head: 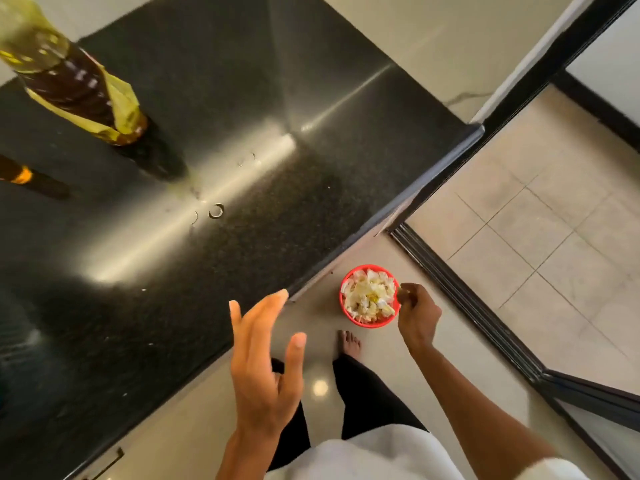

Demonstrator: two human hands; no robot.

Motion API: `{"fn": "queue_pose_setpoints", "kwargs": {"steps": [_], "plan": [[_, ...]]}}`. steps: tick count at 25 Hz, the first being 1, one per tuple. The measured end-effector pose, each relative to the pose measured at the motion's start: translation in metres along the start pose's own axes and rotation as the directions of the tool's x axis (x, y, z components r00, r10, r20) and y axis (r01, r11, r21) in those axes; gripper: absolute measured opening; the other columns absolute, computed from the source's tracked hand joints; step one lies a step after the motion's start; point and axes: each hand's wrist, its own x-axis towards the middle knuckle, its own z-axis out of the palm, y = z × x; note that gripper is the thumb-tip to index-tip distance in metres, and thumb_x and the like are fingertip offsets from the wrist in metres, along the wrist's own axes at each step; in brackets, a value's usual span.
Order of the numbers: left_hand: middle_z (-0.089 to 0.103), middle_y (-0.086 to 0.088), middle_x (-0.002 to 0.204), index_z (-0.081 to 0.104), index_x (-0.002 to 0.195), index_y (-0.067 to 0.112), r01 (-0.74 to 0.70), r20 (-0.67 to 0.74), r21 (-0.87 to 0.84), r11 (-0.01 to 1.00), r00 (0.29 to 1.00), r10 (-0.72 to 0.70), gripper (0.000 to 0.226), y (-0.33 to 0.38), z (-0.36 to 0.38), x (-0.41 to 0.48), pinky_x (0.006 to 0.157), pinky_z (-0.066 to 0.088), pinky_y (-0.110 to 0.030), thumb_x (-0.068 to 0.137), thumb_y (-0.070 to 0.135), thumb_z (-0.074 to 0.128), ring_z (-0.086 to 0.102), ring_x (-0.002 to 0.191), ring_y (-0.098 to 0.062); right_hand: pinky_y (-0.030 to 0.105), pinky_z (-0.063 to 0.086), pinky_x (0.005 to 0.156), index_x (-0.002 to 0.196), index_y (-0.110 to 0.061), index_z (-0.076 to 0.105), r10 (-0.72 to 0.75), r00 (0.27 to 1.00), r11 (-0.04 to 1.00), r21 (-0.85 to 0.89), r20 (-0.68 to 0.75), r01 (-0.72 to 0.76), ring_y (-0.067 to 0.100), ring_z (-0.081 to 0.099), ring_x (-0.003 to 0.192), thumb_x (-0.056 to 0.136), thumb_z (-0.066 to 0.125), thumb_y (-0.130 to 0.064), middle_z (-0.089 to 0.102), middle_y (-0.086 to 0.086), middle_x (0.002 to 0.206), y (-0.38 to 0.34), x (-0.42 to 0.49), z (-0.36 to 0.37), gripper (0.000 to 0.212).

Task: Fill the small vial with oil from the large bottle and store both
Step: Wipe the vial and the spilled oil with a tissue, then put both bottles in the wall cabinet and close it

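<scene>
Head camera, looking steeply down past the person's own body; a dark speckled stone desk (194, 237) fills the left and centre, with pale floor tiles (540, 216) to the right; the large bottle (74, 81) of oil stands at the far left of the desk, amber and dark with a yellow label, blurred and stretched by the wide lens; just left of it, at the picture's edge, the bottom of a small dark vial (15, 173) with an orange band shows, standing apart from the large bottle; the left hand (265, 368) hangs in the air beside the desk's near edge, palm facing in, fingers (280, 296) spread and holding nothing; the right hand (417, 315) reaches down to a red bin (369, 296) on the floor, full of crumpled pale scraps; its fingers are curled together at the bin's rim, and whether they pinch anything cannot be told; a bare foot (349, 344) stands just below the bin.
</scene>
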Motion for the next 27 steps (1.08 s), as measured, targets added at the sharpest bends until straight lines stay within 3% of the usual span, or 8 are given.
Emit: {"fn": "queue_pose_setpoints", "kwargs": {"steps": [4, 11, 17, 19, 20, 22, 24, 27], "plan": [[0.066, 0.003, 0.123, 0.059, 0.128, 0.017, -0.093, 0.154, 0.007, 0.996, 0.984, 0.091, 0.035, 0.008, 0.045, -0.014, 0.119, 0.031, -0.049, 0.102, 0.039, 0.048, 0.066, 0.109, -0.012, 0.026, 0.049, 0.078, 0.107, 0.000, 0.068, 0.179, 0.983, 0.982, -0.065, 0.045, -0.176, 0.032, 0.066, 0.097, 0.092, 0.049, 0.007, 0.069, 0.018, 0.110, 0.052, 0.042, 0.041, 0.025], [0.069, 0.003, 0.119, 0.066, 0.118, 0.018, -0.144, 0.226, 0.069, 0.987, 0.966, 0.125, 0.030, 0.004, 0.073, -0.031, 0.118, 0.034, -0.046, 0.100, 0.037, 0.052, 0.064, 0.114, -0.005, 0.034, 0.049, 0.092, 0.120, 0.004, 0.063, 0.225, 0.974, 0.965, -0.135, -0.004, -0.223, 0.035, 0.062, 0.106, 0.092, 0.054, 0.004, 0.067, 0.020, 0.117, 0.086, 0.079, 0.047, 0.029], [0.070, -0.002, 0.118, 0.076, 0.074, 0.012, -0.214, 0.095, 0.069, 0.974, 0.974, 0.208, 0.037, 0.041, 0.009, -0.027, 0.112, 0.041, -0.054, 0.098, 0.033, 0.056, 0.068, 0.108, -0.009, 0.035, 0.048, 0.088, 0.100, -0.005, 0.070, 0.140, 0.988, 0.990, -0.021, -0.070, -0.142, 0.027, 0.067, 0.095, 0.100, 0.050, -0.029, 0.072, 0.014, 0.099, 0.053, 0.020, -0.035, 0.030], [0.069, 0.007, 0.121, 0.074, 0.070, 0.013, -0.270, -0.014, 0.096, 0.958, 0.962, 0.273, 0.032, 0.065, -0.029, -0.012, 0.108, 0.048, -0.041, 0.095, 0.026, 0.059, 0.067, 0.110, -0.007, 0.021, 0.050, 0.080, 0.091, -0.012, 0.071, 0.114, 0.983, 0.983, 0.161, -0.143, -0.091, 0.004, 0.069, 0.080, 0.102, 0.045, -0.031, 0.073, 0.013, 0.089, -0.002, -0.007, -0.063, 0.034], [0.068, 0.013, 0.123, 0.077, 0.079, 0.014, -0.296, -0.091, 0.106, 0.949, 0.948, 0.306, 0.024, 0.077, -0.051, 0.004, 0.104, 0.050, -0.031, 0.093, 0.024, 0.060, 0.067, 0.112, -0.006, 0.008, 0.048, 0.072, 0.092, -0.016, 0.071, 0.098, 0.979, 0.956, 0.290, -0.179, -0.042, -0.008, 0.065, 0.071, 0.101, 0.047, -0.019, 0.073, 0.015, 0.090, -0.042, -0.017, -0.073, 0.026], [0.069, 0.011, 0.123, 0.075, 0.107, 0.015, -0.374, -0.276, 0.107, 0.921, 0.879, 0.389, 0.022, 0.097, -0.106, 0.049, 0.099, 0.050, -0.024, 0.089, 0.018, 0.063, 0.066, 0.115, -0.010, 0.000, 0.045, 0.063, 0.093, -0.030, 0.069, -0.081, 0.975, 0.858, 0.484, -0.206, 0.173, -0.013, 0.062, 0.065, 0.094, 0.049, 0.008, 0.075, 0.002, 0.091, -0.140, -0.042, -0.084, 0.042], [0.070, 0.000, 0.122, 0.068, 0.116, 0.010, -0.476, -0.455, 0.196, 0.858, 0.731, 0.509, 0.027, 0.118, -0.182, 0.101, 0.101, 0.048, -0.024, 0.089, 0.009, 0.064, 0.065, 0.115, -0.012, 0.008, 0.053, 0.072, 0.096, -0.037, 0.069, -0.379, 0.903, 0.696, 0.581, -0.203, 0.422, -0.005, 0.067, 0.075, 0.092, 0.054, 0.009, 0.074, -0.015, 0.090, -0.257, -0.086, -0.094, 0.048], [0.067, -0.013, 0.120, 0.064, 0.117, -0.001, -0.512, -0.635, 0.341, 0.789, 0.493, 0.595, 0.026, 0.154, -0.303, 0.165, 0.098, 0.051, -0.034, 0.091, -0.002, 0.063, 0.064, 0.115, -0.023, 0.019, 0.057, 0.077, 0.109, -0.021, 0.067, -0.760, 0.594, 0.321, 0.640, -0.266, 0.698, 0.006, 0.069, 0.088, 0.095, 0.058, -0.013, 0.073, -0.008, 0.098, -0.422, -0.179, -0.108, 0.018]]}}
